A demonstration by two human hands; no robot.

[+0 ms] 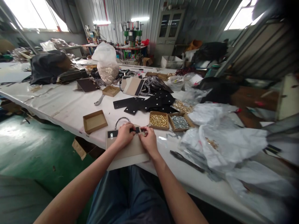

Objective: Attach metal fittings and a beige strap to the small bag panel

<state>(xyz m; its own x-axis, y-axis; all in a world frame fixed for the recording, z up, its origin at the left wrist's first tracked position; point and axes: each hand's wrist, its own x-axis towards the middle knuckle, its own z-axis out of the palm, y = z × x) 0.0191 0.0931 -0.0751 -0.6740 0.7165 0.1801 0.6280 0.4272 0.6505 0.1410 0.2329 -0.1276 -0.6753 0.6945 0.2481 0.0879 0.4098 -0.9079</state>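
Observation:
A beige bag panel with a black strip along its top and a metal ring handle lies at the near edge of the white table. My left hand rests on the panel, fingers curled and pressed on the black strip. My right hand sits beside it with fingertips pinched at the strip's right end. What the fingertips hold is too small to make out.
An empty cardboard tray sits left of the panel. Small boxes of gold fittings and silver fittings stand just beyond. Black cut pieces, plastic bags and a dark tool lie to the right. Machines stand at the back.

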